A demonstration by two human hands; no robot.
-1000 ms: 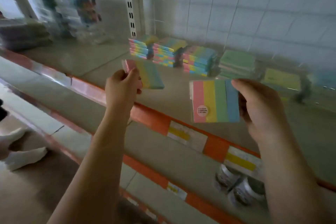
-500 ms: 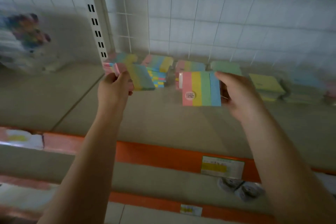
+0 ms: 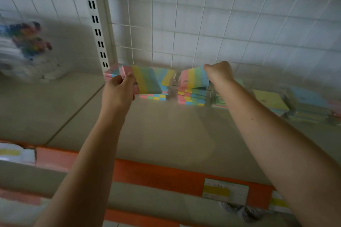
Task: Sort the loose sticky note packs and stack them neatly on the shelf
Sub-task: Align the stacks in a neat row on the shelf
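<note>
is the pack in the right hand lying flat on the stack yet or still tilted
Tilted. The right hand grips the striped pack by its far edge, slanting above the stack; contact unclear.

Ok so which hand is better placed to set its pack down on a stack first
Right, probably. The right hand holds its striped pack directly over the striped stack at the back of the shelf, nearly touching it. The left hand grips its pack nearer the front, short of the stacks.
</note>
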